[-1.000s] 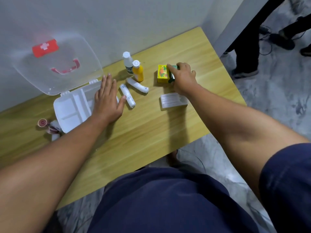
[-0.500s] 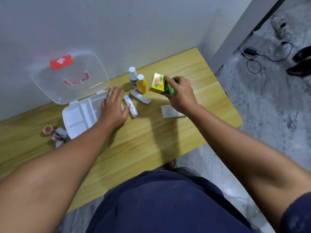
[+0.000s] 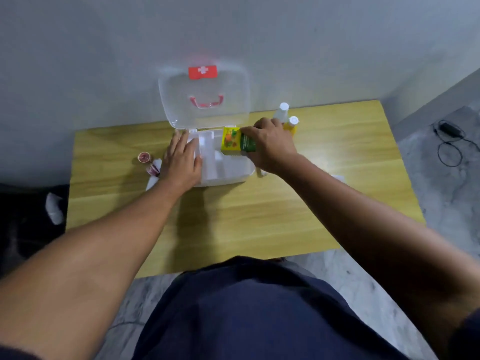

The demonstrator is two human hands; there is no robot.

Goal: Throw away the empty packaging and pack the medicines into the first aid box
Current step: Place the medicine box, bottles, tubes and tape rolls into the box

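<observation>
The white first aid box (image 3: 223, 175) stands open on the wooden table, its clear lid (image 3: 204, 100) with a red cross leaning back against the wall. My right hand (image 3: 267, 144) grips a yellow-and-green medicine carton (image 3: 232, 141) over the box's right compartment. Flat on the box's left side rests my left hand (image 3: 181, 162), fingers spread. A white bottle (image 3: 281, 113) and a yellow bottle (image 3: 292, 124) stand just behind my right hand. My right arm hides the white tubes.
A small pink-capped item (image 3: 143, 157) and crumpled packaging (image 3: 153, 170) lie left of the box. The table's edge (image 3: 233, 266) is near my lap. A cable and charger (image 3: 448, 141) lie on the floor at right.
My right hand lifted the yellow carton off the table and carried it left over the open box. My left hand shifted onto the box's left side. The view swung left.
</observation>
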